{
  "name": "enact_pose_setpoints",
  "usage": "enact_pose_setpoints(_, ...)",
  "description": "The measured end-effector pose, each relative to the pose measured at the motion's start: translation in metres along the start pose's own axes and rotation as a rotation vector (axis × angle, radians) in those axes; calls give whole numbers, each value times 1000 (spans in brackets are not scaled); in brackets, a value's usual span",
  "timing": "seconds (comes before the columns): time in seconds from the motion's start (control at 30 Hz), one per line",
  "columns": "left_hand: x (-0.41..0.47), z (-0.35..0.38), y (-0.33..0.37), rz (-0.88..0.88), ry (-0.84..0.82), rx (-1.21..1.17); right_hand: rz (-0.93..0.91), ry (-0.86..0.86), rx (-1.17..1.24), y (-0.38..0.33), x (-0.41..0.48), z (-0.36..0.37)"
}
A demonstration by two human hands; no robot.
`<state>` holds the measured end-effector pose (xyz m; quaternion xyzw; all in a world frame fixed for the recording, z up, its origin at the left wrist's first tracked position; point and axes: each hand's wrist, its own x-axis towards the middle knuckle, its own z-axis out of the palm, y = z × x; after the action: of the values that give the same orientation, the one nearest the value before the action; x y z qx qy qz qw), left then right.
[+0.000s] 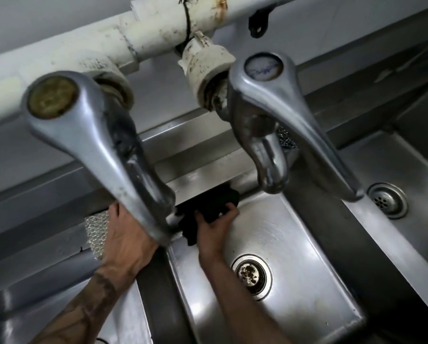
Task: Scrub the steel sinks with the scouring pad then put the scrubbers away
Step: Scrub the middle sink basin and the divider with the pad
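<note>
The right hand (pixel 214 225) clamps the dark scouring pad (pixel 208 206) against the sink's (pixel 294 244) back wall at 12 o'clock, scrubbing; the left hand (pixel 126 239), fingers hidden, probably holds the steel mesh scrubber (pixel 96 234) ready.

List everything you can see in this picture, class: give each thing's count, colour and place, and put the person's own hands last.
Taps: two, grey steel, close to the camera above the basins.
Pipe: one, stained white, along the back wall.
Sink basins: two shown, steel, side by side.
Drains: two, one in each basin.
Black pad: one, at the middle basin's back edge.
Steel scrubbers: two, silver, one by the left hand, one behind the right tap.
Left hand: on the ledge.
Right hand: gripping the black pad.
</note>
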<state>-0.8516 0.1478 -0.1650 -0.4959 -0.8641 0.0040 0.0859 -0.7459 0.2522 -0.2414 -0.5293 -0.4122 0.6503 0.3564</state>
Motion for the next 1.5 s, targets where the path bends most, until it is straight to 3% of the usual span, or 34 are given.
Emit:
enact_pose_setpoints(0.17, -1, 4, -2, -23, -68, 7, -44, 97, 65, -37, 67, -44)
enact_pose_setpoints(0.4, 2, -5, 9, -36, 82, -43, 35, 135, 147, -29, 53, -17)
enact_pose_setpoints(0.67, 2, 0, 7, -62, 39, -28, 234, -112, 246, 10, -51, 33)
enact_pose_setpoints(0.87, 1, -3, 7, -74, 28, -31, 67, 64, 121, -11, 9, 2)
enact_pose_setpoints(1.1, 2, -9, 15, 0, 165, -92, -174, 193, -67, -50, 98, -60)
enact_pose_setpoints(1.17, 6, -17, 23, -41, 208, -130, -146, 238, -22, -50, 111, -58)
enact_pose_setpoints(1.33, 4, -24, 20, -64, 101, -122, 93, 216, 326, -43, 115, -57)
enact_pose_setpoints(1.5, 5, -28, 22, -83, 60, -124, 154, 342, 506, -62, 121, -94)
